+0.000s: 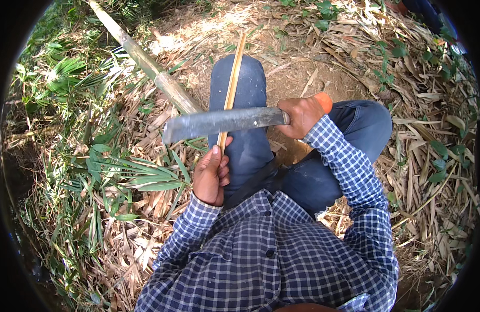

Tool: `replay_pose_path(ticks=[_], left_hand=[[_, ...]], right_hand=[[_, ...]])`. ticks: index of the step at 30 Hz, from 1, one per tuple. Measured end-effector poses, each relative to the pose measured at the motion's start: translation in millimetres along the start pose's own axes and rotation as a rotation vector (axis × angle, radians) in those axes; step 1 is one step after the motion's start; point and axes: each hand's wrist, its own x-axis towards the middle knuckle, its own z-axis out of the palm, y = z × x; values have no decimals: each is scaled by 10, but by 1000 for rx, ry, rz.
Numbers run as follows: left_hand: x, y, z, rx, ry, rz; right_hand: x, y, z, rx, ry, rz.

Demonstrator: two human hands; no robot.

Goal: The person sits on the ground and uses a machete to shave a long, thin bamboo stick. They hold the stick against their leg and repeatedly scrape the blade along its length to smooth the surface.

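My left hand [212, 174] pinches the near end of a thin, pale bamboo strip [233, 86], which runs away from me over my left knee. In my right hand [301, 117] is a machete [224, 121], its orange handle end [323, 102] sticking out past my fist. The broad, dark blade points left and crosses over the strip just beyond my left fingers. Whether the blade touches the strip I cannot tell. A short part of the strip is hidden beneath the blade.
A long bamboo pole [146, 65] lies slanting on the ground at the far left. Green leaves [154, 174] spread beside my left hand. Dry bamboo leaves [429, 117] cover the ground to the right. My bent left knee [250, 78] and right knee [372, 125] flank the work.
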Motion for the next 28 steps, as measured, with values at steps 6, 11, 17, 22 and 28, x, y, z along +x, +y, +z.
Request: replay_pose_path(ticks=[6, 11, 17, 22, 28], left_hand=[[-88, -22, -32, 75, 50, 56], [-72, -97, -92, 68, 47, 41], [-201, -143, -131, 51, 58, 39], [-197, -177, -156, 16, 77, 11], [-227, -189, -215, 31, 73, -3]], right_hand=[[153, 153, -20, -44, 131, 205], [77, 103, 9, -7, 86, 122], [240, 283, -94, -25, 101, 403], [146, 259, -36, -66, 63, 201], [379, 471, -131, 69, 67, 632]])
